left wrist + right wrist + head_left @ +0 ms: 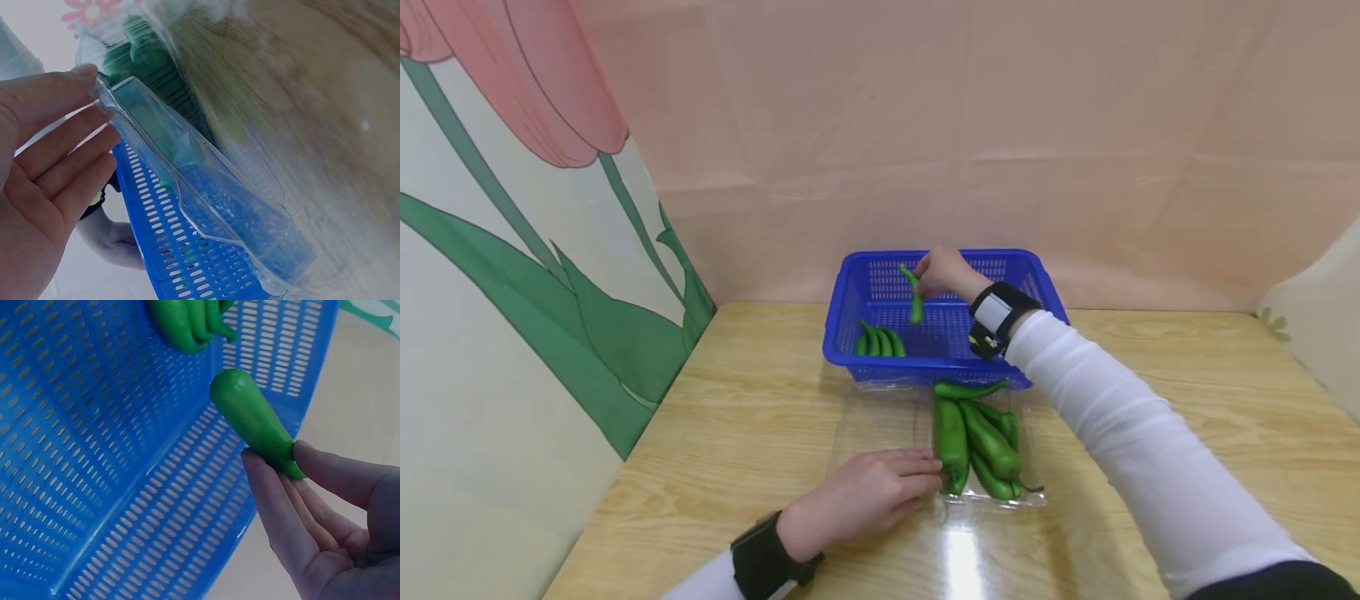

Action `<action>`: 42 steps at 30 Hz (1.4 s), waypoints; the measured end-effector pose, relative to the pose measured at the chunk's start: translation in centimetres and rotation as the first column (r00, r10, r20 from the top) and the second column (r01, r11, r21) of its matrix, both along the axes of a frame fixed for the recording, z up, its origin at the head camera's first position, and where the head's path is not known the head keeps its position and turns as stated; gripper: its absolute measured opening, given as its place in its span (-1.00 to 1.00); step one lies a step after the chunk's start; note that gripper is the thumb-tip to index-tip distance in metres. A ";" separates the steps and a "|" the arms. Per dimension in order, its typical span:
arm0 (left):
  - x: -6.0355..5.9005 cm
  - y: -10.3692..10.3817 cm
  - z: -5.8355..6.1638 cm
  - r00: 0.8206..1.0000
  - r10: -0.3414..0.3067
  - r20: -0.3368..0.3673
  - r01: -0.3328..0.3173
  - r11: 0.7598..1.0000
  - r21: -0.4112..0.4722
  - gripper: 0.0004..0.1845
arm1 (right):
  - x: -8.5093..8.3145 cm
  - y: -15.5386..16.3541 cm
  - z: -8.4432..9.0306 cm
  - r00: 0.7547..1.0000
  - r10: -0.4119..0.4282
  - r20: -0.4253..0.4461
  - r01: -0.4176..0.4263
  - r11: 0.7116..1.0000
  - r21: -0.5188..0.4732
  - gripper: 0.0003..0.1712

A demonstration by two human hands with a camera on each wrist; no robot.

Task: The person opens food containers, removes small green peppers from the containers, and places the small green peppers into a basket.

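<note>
In the head view my right hand [950, 273] is over the blue plastic basket [925, 365], pinching a green chili pepper [917, 308] by one end. Seen from the right wrist, thumb and fingertips grip the narrow end of this pepper [250, 415], its rounded end pointing away. Several green peppers [880, 342] lie side by side in the basket's near left corner. My left hand [872, 492] is at the clear plastic box [883, 425] in front; the left wrist view shows thumb and fingers pinching the box's edge [144, 144]. Bigger green peppers [951, 442] lie in its right half.
The basket stands against the pink backdrop [850, 150] at the far side of the wooden table [737, 400]. A panel with a painted tulip [535, 83] rises on the left, and a pale panel [1322, 308] on the right.
</note>
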State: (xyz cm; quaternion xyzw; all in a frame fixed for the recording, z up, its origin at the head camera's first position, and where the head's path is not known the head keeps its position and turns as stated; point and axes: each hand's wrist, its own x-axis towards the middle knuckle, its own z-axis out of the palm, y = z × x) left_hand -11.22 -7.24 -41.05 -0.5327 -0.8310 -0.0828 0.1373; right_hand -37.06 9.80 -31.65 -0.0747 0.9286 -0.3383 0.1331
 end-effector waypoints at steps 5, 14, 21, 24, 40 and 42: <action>0.1 0.0 0.1 1.000 0.004 -0.006 -0.004 1.000 -0.004 -0.71 | -0.4 0.2 -0.2 0.998 -0.034 0.045 0.035 0.999 -0.036 -0.57; 0.1 0.1 0.1 1.000 0.004 -0.008 -0.004 1.000 -0.013 -0.71 | -2.0 0.1 -1.5 1.000 0.003 0.008 -0.003 0.999 0.032 -0.57; 0.3 0.1 0.2 1.000 0.003 0.008 -0.003 1.000 -0.019 -0.69 | -2.6 -0.2 -2.9 0.997 -0.046 0.062 0.045 0.999 0.025 -0.62; 0.3 0.2 0.3 1.000 0.004 0.009 -0.004 1.000 -0.014 -0.69 | -2.9 -0.1 -3.5 0.996 -0.051 0.068 0.050 0.998 0.025 -0.62; 0.4 0.3 0.3 1.000 -0.008 -0.010 0.008 1.000 -0.013 -0.69 | -3.6 0.5 -5.9 0.963 0.108 0.248 -0.120 0.992 0.031 -0.85; 0.5 0.3 0.3 1.000 -0.009 -0.006 0.009 1.000 -0.025 -0.69 | -3.2 0.5 -6.0 0.954 0.118 0.276 -0.128 0.992 0.018 -0.84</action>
